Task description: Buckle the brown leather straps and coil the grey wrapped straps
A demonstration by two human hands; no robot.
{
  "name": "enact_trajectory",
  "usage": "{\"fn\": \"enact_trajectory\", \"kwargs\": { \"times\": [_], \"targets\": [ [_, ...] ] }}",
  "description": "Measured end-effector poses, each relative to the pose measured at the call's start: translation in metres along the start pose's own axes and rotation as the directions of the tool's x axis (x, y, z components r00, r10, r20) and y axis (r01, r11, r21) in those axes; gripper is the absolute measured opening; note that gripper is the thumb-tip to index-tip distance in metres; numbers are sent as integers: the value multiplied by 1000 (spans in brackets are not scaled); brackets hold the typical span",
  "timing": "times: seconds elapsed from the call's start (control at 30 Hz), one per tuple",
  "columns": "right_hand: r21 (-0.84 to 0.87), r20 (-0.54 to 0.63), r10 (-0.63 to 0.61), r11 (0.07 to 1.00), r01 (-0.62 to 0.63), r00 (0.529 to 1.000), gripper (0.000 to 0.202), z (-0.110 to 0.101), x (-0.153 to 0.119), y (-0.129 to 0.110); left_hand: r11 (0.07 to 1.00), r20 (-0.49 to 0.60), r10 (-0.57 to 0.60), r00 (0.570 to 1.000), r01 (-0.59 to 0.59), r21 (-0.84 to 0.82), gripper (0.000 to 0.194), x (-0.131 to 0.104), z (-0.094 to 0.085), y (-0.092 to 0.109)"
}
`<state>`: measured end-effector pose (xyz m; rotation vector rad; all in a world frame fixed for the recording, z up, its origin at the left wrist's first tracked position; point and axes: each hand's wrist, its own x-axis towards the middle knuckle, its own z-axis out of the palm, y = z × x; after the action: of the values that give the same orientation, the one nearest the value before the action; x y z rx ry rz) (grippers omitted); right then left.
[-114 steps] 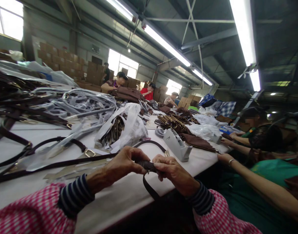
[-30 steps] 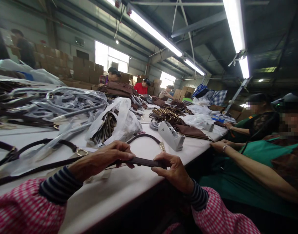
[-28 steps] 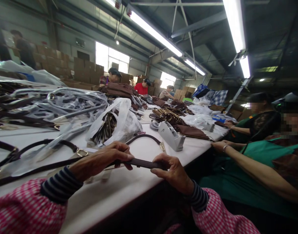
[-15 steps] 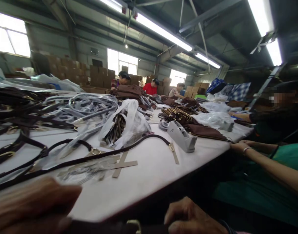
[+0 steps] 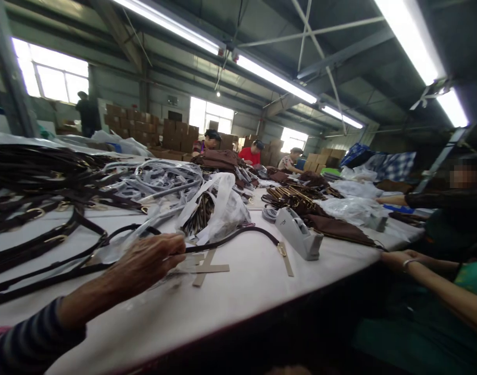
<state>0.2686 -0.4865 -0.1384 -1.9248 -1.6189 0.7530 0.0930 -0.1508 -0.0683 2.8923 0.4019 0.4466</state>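
Note:
My left hand [image 5: 154,260], in a striped sleeve, reaches over the white table [image 5: 145,317] with its fingers closed around a long dark brown strap [image 5: 223,241]. The strap curves right from the fingers and ends at a gold buckle beside a beige strip [image 5: 288,264]. Crossed beige strips [image 5: 212,269] lie just right of the hand. Behind them is an open plastic bag [image 5: 225,205] holding a bundle of thin strips. Only a blurred sliver of my right hand [image 5: 289,370] shows at the bottom edge; its fingers are hidden.
A grey tape dispenser [image 5: 299,234] stands near the table's front edge. Dark buckled straps [image 5: 31,172] and wrapped grey straps [image 5: 164,174] are heaped at the left and middle. Brown fabric pieces [image 5: 338,229] lie behind the dispenser. A co-worker's forearms [image 5: 437,273] are at the right.
My left hand has moved up and forward from the lower left onto the strap on the table. My right hand has dropped almost out of view, and the buckled strap between the hands no longer shows.

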Motion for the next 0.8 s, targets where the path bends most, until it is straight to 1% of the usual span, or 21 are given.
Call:
{"fn": "enact_trajectory", "kwargs": {
  "times": [0.07, 0.1, 0.13, 0.17, 0.2, 0.23, 0.3, 0.37, 0.43, 0.47, 0.5, 0.53, 0.6, 0.63, 0.67, 0.7, 0.73, 0.77, 0.8],
  "targets": [
    [-38, -132, 30, 999, -35, 991, 30, -23, 12, -3, 999, -43, 37, 998, -37, -10, 17, 29, 13, 16],
    [-62, -217, 48, 996, -62, 975, 31, -39, 21, -1, 999, -55, 51, 997, -52, -11, 15, 41, 20, 25],
    [-141, -355, 42, 985, -98, 934, 32, -56, 33, 2, 998, -62, 64, 996, -65, -9, 14, 50, 26, 35],
    [-241, -481, 10, 960, -143, 877, 31, -74, 46, 9, 996, -65, 84, 994, -85, -7, 13, 58, 31, 44],
    [-324, -562, 11, 917, -232, 827, 25, -91, 61, 17, 993, -69, 114, 991, -114, -6, 13, 65, 34, 53],
    [-378, -615, 56, 854, -357, 786, 20, -107, 77, 27, 988, -78, 152, 985, -153, -6, 15, 72, 37, 61],
    [-390, -667, 101, 797, -461, 738, 10, -131, 105, 49, 972, -108, 233, 967, -235, -12, 19, 84, 41, 74],
    [-388, -684, 138, 763, -517, 717, 5, -143, 125, 68, 955, -137, 288, 948, -294, -24, 17, 96, 44, 81],
    [-405, -685, 140, 742, -534, 715, 6, -147, 137, 80, 946, -162, 312, 936, -322, -34, 10, 105, 47, 83],
    [-422, -681, 126, 738, -527, 721, 9, -146, 140, 82, 945, -174, 315, 933, -325, -36, 7, 108, 50, 83],
    [-443, -673, 101, 738, -509, 732, 11, -145, 141, 82, 945, -183, 312, 932, -324, -38, 5, 110, 52, 83],
    [-465, -661, 75, 740, -486, 747, 13, -143, 141, 79, 946, -195, 311, 930, -323, -33, 7, 111, 55, 83],
    [-514, -624, 0, 753, -410, 782, 15, -138, 138, 67, 941, -232, 330, 915, -339, -2, 18, 111, 59, 83],
    [-539, -599, -43, 760, -363, 799, 17, -135, 135, 58, 931, -269, 359, 894, -365, 29, 26, 109, 61, 84],
    [-583, -572, -136, 761, -285, 809, 19, -132, 131, 49, 917, -311, 393, 866, -393, 64, 33, 107, 62, 85],
    [-649, -516, -251, 739, -182, 819, 22, -128, 126, 41, 900, -348, 431, 833, -424, 101, 38, 105, 62, 87],
    [-710, -448, -361, 700, -80, 818, 24, -125, 119, 33, 881, -372, 469, 801, -452, 137, 38, 101, 62, 89],
    [-764, -386, -464, 645, 6, 798, 26, -121, 111, 27, 863, -382, 502, 776, -477, 167, 33, 97, 60, 92],
    [-807, -331, -550, 586, 72, 767, 27, -118, 101, 23, 848, -382, 529, 758, -492, 197, 26, 93, 59, 95]
  ]
}}
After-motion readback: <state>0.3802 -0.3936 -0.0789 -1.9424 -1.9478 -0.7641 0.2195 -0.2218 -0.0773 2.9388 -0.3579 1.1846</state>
